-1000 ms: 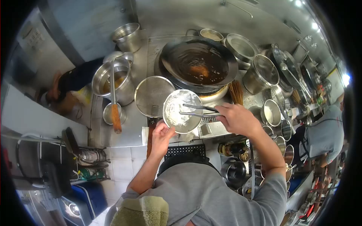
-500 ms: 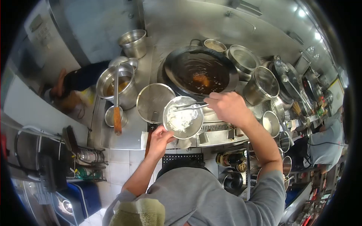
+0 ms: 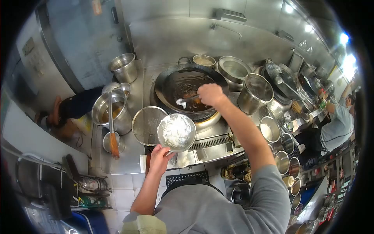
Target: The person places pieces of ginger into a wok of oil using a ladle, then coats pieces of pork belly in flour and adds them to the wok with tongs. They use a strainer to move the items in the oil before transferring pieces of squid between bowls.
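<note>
My left hand [image 3: 159, 157] grips the near rim of a round metal bowl [image 3: 176, 132] coated with white flour, held above the front edge of the stove. My right hand [image 3: 210, 94] is shut on metal tongs [image 3: 187, 100] that pinch a white, floured piece [image 3: 181, 103] over the big dark wok [image 3: 189, 91] of brown oil. An orange piece floats in the oil just behind the tongs' tips.
A round mesh strainer [image 3: 147, 124] lies left of the bowl. Further left stands a steel pot [image 3: 110, 110] with a wooden-handled ladle [image 3: 112, 130]. Pots, lids and small bowls crowd the right side. A person in grey [image 3: 337, 121] works at far right.
My right hand has lifted the tongs out of the bowl with a floured piece and carried it up over the wok. The bowl has stayed in my left hand, slightly lower.
</note>
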Motion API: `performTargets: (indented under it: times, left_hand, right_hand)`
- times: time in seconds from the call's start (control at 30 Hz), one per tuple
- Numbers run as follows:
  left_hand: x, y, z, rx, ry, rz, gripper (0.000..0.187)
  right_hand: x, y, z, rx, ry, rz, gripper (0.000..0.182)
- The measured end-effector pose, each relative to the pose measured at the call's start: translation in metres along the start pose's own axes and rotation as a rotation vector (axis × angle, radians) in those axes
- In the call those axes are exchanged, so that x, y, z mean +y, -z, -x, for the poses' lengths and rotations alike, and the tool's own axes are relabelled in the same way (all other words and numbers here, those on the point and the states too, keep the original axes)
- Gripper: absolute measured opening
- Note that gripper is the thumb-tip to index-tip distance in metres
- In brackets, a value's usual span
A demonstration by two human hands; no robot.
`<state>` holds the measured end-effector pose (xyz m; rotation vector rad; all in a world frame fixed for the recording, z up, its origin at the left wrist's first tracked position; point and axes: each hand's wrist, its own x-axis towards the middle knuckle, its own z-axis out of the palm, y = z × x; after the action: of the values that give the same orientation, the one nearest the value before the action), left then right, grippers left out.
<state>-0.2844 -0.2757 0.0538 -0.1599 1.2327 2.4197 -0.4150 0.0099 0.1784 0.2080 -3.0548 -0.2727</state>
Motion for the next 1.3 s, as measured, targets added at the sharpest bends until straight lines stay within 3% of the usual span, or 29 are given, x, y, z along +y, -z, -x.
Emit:
performTargets:
  times: [0.07,0.2,0.3,0.37,0.47,0.57,0.67,0.83,0.97,1.03,1.2,1.3]
  left_hand:
    - [-0.002,0.005,0.007,0.005,-0.012,0.001,0.004]
    - [0.001,0.016,0.019,0.044,-0.059,-0.005,0.004]
    - [0.001,0.024,0.02,0.053,-0.142,-0.051,0.007]
    - [0.006,0.02,0.019,0.06,-0.175,-0.065,0.002]
    - [0.003,0.014,0.011,0.043,-0.228,-0.104,0.006]
    - [-0.004,0.002,0.007,0.009,-0.288,-0.147,0.005]
    - [-0.007,-0.001,-0.003,0.002,-0.22,-0.121,0.004]
    - [0.004,-0.011,-0.008,0.02,-0.16,-0.012,0.009]
    - [0.008,-0.023,-0.007,0.006,-0.164,0.005,0.008]
    - [0.008,-0.025,-0.009,0.002,-0.169,0.01,0.007]
    - [0.006,-0.013,-0.016,0.014,-0.16,0.006,0.005]
    - [0.005,-0.015,-0.02,0.004,-0.135,0.031,0.004]
  right_hand:
    - [-0.009,-0.016,-0.007,-0.065,-0.018,-0.017,0.02]
    - [0.001,0.028,0.007,0.095,-0.1,-0.129,0.023]
    - [0.011,0.073,0.043,0.289,0.045,-0.291,0.022]
    - [-0.003,0.1,0.077,0.293,0.156,-0.294,0.02]
    - [-0.019,0.101,0.104,-0.033,0.336,-0.37,0.021]
    - [-0.041,0.066,0.122,0.124,0.439,-0.302,0.021]
    - [-0.055,0.068,0.119,0.016,0.402,-0.107,0.019]
    - [-0.015,0.102,0.114,0.309,0.315,-0.294,0.013]
    - [-0.026,0.095,0.114,0.115,0.34,-0.237,0.016]
    - [-0.04,0.064,0.109,0.124,0.452,-0.086,0.018]
    - [-0.02,0.087,0.096,0.27,0.381,-0.254,0.011]
    - [-0.016,0.103,0.094,0.271,0.332,-0.183,0.012]
